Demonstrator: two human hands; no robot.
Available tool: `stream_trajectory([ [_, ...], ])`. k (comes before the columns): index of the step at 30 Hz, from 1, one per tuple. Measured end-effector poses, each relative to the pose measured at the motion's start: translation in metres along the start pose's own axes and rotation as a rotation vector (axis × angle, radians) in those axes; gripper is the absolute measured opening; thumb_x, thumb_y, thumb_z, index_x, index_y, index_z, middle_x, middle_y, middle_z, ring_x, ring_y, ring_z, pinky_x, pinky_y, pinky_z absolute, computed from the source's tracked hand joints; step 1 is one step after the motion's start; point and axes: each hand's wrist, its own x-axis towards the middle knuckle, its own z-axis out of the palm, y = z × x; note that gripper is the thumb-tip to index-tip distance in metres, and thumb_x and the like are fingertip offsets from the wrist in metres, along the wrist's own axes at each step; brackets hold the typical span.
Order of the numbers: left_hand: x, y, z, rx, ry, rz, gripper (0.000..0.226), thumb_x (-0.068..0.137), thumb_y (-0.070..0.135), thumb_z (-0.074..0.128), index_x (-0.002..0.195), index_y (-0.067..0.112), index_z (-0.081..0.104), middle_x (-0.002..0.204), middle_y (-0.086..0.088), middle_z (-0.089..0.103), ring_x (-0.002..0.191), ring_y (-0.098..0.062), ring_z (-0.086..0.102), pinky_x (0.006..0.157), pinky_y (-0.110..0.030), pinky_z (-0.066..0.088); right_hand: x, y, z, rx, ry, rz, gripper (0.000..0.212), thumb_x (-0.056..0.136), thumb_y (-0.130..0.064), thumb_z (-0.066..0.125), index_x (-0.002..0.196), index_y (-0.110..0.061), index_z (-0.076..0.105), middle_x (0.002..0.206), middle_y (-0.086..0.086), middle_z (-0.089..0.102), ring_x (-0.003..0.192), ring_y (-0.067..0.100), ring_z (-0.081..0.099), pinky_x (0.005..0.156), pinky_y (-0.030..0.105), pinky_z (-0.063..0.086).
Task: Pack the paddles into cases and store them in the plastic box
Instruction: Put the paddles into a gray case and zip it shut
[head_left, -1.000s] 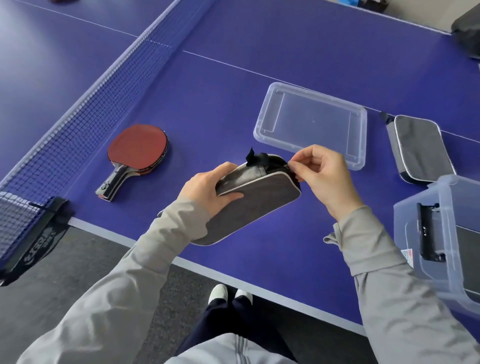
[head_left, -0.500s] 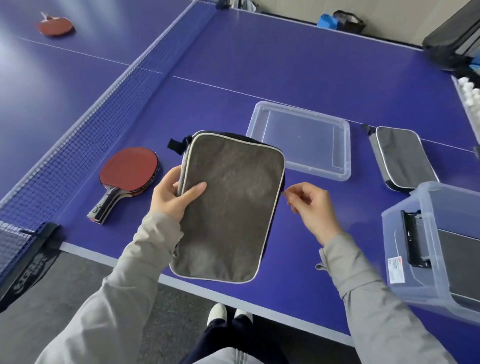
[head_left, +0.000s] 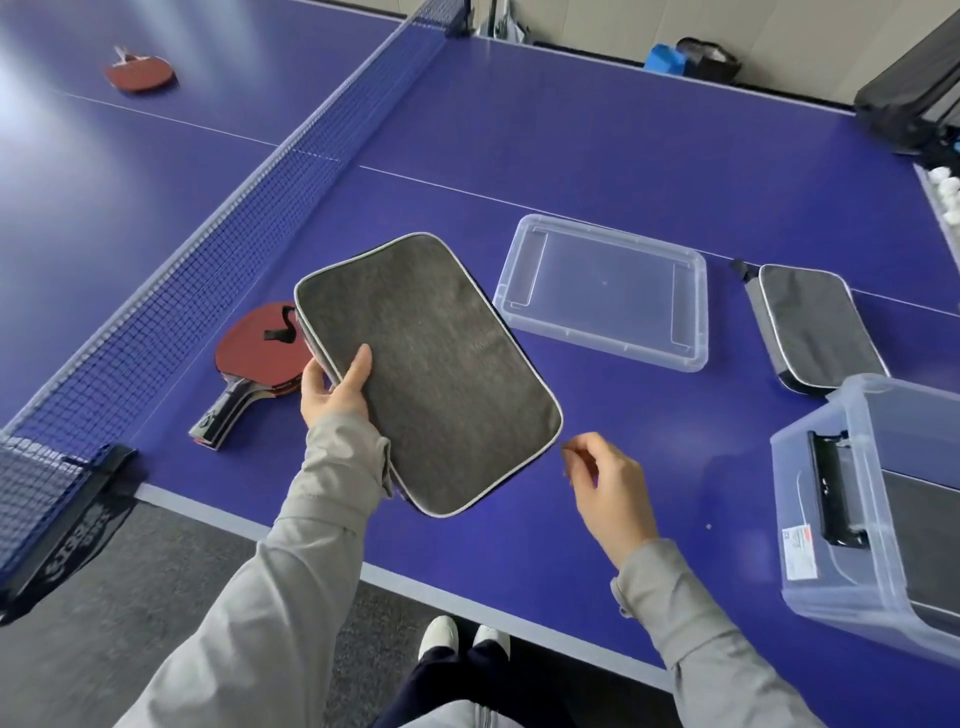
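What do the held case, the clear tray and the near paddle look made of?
Grey case: likely woven fabric, matte; heathered, felt-like texture with pale piping. Clear tray: rigid plastic, glossy; table shows through, rim catches light. Near paddle: red face looks like matte rubber; handle dark and shiny, possibly lacquered wood.

— Filling the middle?
— Blue table-tennis table (head_left: 597, 130), net (head_left: 234, 249) running from 8 to 12 o'clock.
— Underfoot?
— Dark grey carpet (head_left: 156, 571) at 7 o'clock.
— Beyond, at 1 o'clock?
— Pale wall (head_left: 779, 36), black bag (head_left: 711, 62) at its foot. Soft glare at 10 o'clock.
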Motion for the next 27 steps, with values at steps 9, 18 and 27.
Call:
stream_trajectory([
  [9,-0.016,-0.02,0.014,-0.017,0.3,-0.13,0.046,0.08,0.021,0.073,0.121,0.011,0.055,0.102,0.0,0.059,0.088,-0.015,0.057,0.088,-0.027,0.046,-0.041,-0.023,0.022,0.025,0.059,-0.215,0.008,0.085,-0.003,0.063,0.077,-0.005,0.063,0.066,0.0,0.06,0.057,0.015,0.054,0.054,0.026,0.043],
  [18,-0.032,-0.034,0.006,0.016,0.345,-0.223,0.062,0.082,0.027,0.072,0.135,0.014,0.044,0.115,-0.002,0.057,0.102,-0.019,0.057,0.101,-0.033,0.042,-0.065,-0.041,0.038,0.491,-0.143,0.143,0.019,0.09,-0.02,0.06,0.073,-0.026,0.061,0.061,-0.009,0.062,0.058,0.006,0.057,0.06,0.019,0.047],
  [27,-0.027,-0.034,-0.018,0.039,-0.182,-0.281,0.008,0.086,0.019,0.066,0.093,0.021,0.062,0.087,-0.003,0.067,0.067,-0.015,0.065,0.058,-0.026,0.057,-0.006,0.009,-0.026,0.868,0.0,0.492,0.026,0.095,-0.031,0.047,0.116,-0.018,0.056,0.11,0.004,0.06,0.091,0.013,0.061,0.072,0.027,0.05],
])
